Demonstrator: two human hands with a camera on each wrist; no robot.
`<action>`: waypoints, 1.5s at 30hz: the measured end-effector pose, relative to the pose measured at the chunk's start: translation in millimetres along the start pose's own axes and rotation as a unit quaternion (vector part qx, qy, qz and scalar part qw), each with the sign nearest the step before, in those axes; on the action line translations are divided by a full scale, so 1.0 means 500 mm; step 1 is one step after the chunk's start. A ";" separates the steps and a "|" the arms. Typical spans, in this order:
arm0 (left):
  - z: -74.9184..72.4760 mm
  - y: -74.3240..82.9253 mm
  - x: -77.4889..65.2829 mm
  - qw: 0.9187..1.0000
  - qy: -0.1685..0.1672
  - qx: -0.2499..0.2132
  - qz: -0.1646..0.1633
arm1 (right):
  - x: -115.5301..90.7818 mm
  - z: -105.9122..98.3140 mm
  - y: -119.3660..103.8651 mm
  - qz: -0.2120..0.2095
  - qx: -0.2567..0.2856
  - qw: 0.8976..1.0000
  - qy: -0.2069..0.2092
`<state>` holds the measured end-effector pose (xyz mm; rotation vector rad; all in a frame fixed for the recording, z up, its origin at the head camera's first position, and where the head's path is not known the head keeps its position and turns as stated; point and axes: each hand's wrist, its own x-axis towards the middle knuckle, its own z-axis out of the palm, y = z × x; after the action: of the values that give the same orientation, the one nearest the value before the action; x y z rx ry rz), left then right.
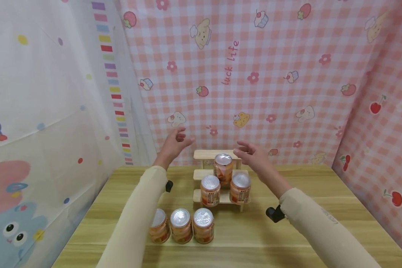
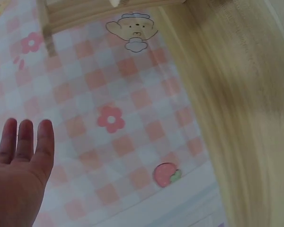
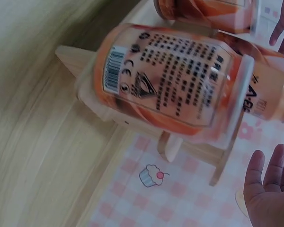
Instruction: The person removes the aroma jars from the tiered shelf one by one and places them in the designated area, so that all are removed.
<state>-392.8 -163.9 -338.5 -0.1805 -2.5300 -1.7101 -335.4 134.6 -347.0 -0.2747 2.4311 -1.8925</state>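
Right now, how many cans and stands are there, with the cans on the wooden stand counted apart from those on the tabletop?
Cans on the wooden stand: 3
Cans on the tabletop: 3
Wooden stand: 1
Total: 7

To the right of the left hand and to the left of the right hand, a stepped shelf stands on the table, with the upper can on its middle tier and, before that can, the lower-left can and lower-right can on its lowest tier. Nearer the person than either hand, a row of three cans stands on the table before the shelf and to its left, the leftmost partly behind the left sleeve, while the patterned curtain hangs behind both hands.
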 end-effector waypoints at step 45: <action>0.070 -0.099 0.007 0.995 -0.097 0.023 -0.032 | 0.006 0.061 0.046 -0.018 -0.107 0.993 -0.039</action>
<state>-403.2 -149.4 -396.4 -0.2781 -2.7373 -1.7333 -336.2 110.4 -376.6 -0.3958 2.5951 -1.5999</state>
